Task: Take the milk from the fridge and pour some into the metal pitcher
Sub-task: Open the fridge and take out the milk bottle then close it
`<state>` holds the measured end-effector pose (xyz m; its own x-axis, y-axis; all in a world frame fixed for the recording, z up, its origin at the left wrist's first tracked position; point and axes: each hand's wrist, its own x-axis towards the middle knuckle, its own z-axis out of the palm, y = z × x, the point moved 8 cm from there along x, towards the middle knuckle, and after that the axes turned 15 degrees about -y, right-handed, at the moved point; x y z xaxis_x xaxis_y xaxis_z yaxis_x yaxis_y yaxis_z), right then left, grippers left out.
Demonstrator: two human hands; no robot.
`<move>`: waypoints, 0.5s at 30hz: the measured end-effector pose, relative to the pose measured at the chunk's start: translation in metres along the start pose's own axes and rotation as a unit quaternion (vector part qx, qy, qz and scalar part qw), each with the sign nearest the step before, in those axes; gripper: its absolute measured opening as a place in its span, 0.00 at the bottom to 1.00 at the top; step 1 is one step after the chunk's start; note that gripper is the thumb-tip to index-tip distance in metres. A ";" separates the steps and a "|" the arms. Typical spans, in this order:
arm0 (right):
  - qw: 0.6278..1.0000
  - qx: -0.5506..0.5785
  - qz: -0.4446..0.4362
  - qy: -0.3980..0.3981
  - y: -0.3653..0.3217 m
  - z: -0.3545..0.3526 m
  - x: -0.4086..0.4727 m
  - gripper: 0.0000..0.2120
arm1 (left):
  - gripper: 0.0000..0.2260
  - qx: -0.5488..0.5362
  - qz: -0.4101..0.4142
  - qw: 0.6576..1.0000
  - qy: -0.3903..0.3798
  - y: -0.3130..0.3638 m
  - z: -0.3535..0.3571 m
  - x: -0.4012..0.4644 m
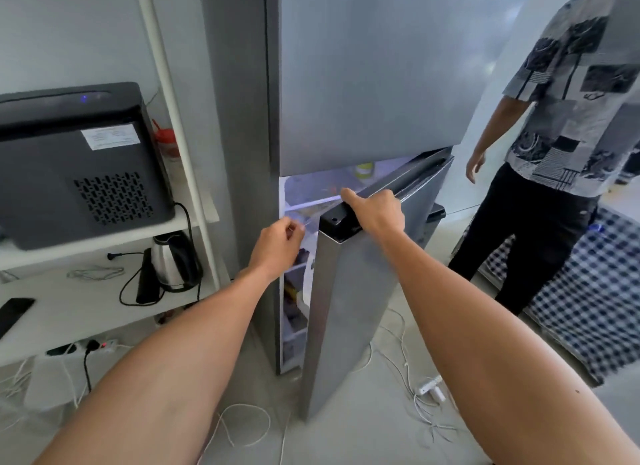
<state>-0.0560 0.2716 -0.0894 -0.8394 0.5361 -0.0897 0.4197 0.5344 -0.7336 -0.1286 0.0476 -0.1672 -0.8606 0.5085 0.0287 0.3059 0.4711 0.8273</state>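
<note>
The task is at its very start: the lower door (349, 291) of the tall grey brushed-metal fridge (363, 77) stands partly ajar at the middle of the frame, and nothing has been taken out. The right hand (375, 210) rests on the door's black top edge, fingers curled over it and the thumb stretched toward the gap, gripping the door. The left hand (278, 245) hangs at the open gap just left of the door edge, its fingers loosely bent and holding nothing that can be made out. Through the lit gap, white shelves (294, 291) with blurred items show, and a pale yellowish container (364, 169) sits on the upper shelf, but the milk cannot be identified among them; presumably it lies somewhere behind the door, past both hands. The metal pitcher is not in view either. Left to do, as far as I can judge: swing the door wider, find and lift out the milk, carry it to the pitcher and pour.
</note>
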 end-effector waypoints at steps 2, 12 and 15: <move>1.000 0.009 0.001 -0.010 0.016 -0.016 -0.012 0.28 | 0.07 0.041 0.016 0.999 -0.029 0.017 0.019 -0.001; 0.998 -0.061 -0.017 -0.008 0.092 -0.116 -0.064 0.23 | 0.11 0.183 0.091 0.967 -0.155 0.110 0.140 -0.026; 0.997 -0.077 0.006 -0.023 0.119 -0.141 -0.075 0.18 | 0.12 0.235 0.135 0.943 -0.191 0.131 0.177 -0.035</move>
<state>0.1055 0.3869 -0.0748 -0.8470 0.5152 -0.1308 0.4751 0.6234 -0.6210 0.0135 0.2189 -0.1593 -0.5437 0.8358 -0.0767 0.7169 0.5099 0.4754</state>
